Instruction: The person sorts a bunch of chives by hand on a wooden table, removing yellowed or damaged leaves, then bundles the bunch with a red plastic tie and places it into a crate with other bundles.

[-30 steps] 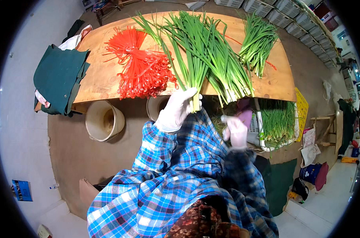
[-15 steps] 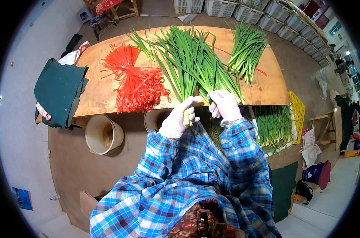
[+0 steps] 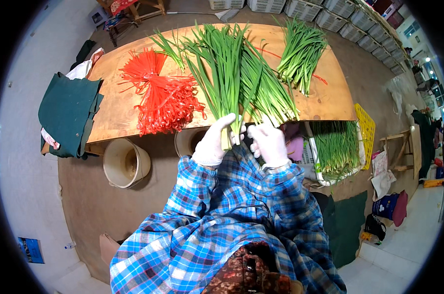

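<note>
Head view | left grip point(image 3: 213, 142): wrapped round green stalks point(image 3: 228, 93) | right grip point(image 3: 270, 142): curled, cannot tell if pinching

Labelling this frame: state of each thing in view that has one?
Held stalks: gathered at base, leaves spread, no tie visible
Left hand: closed around held stalks' lower ends
Right hand: curled beside held stalks; grip unclear
Stalk pile: lying on table, no tie visible
Red strips: heaped on table
Right bunch: lying at table's right side
Left bucket: upright, lidless
White crate: open, filled with greens
Dark green cloth: draped over table's left edge
</note>
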`<state>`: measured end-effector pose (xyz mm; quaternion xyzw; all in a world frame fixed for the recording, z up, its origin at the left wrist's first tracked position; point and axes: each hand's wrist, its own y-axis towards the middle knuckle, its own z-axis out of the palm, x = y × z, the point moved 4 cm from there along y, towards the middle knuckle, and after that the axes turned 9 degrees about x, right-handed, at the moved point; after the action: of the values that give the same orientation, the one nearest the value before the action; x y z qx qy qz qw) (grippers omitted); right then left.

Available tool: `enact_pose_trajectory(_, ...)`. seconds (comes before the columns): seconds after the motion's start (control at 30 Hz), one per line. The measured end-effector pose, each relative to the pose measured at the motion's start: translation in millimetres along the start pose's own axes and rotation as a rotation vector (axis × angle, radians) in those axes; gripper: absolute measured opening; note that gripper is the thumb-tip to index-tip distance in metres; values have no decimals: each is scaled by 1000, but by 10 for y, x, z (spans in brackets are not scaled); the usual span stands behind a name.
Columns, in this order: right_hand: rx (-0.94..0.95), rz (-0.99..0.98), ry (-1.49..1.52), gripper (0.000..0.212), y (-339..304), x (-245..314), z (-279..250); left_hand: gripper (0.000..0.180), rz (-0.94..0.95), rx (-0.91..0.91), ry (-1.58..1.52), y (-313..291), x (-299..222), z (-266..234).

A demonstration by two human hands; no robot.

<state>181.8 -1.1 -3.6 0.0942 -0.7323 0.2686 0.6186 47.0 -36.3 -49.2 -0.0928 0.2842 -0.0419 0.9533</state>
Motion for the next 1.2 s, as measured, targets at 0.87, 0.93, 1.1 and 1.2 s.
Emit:
enact_pose_trajectory(0.87,-239,54,-814,39,592,12,-1336,40,-69,280,-413,80,-34,78)
enact_pose_trajectory(0.93,-214,55,-814,38,604,9,-1389,41,-61,300,-397,91,-92,113)
enact_pose_trajectory(1.1,-353,-185,-1015,35,512,313,-1256,35,-57,278,-343,127,-148,131)
enact_pose_trajectory(1.2,-268,-118,-970,32,736,270,-1220,33,-67,276,-348,142,-118,74)
